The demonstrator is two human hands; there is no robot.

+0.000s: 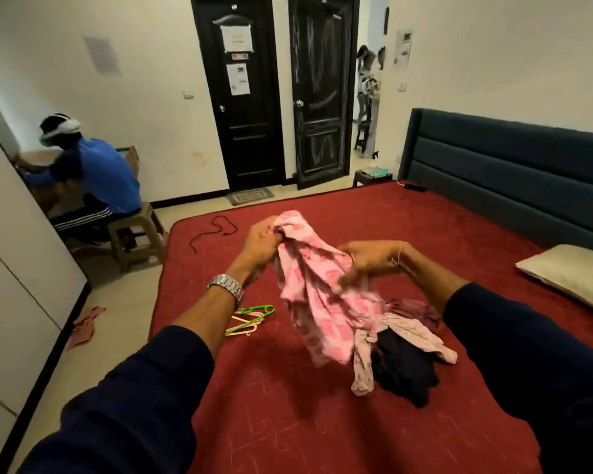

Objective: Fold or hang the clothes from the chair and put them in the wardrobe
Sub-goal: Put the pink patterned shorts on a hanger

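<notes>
Pink patterned garment [317, 295]: held up above the red bed [374, 422], lower part hanging down. Left hand [262, 242]: fingers curled round the garment's upper end; metal watch [227, 289] on the wrist. Right hand [367, 260]: fingers pinching a fold at the garment's middle. Heap of clothes [408, 350]: dark, maroon and pale pink pieces on the bed, just beside the hanging garment. Plastic hangers [249, 318]: green and pink, lying on the bed near the left wrist.

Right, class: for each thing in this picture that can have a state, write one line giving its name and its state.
Pink garment: crumpled, held up over the bed, unfolded.
Left hand: grips the garment's top.
Right hand: pinches the garment.
Clothes pile: heaped on the bed, unfolded.
Hangers: lying on the bed, unused.
Left door: shut.
Right door: swung open.
Pillow: lying on the bed.
</notes>
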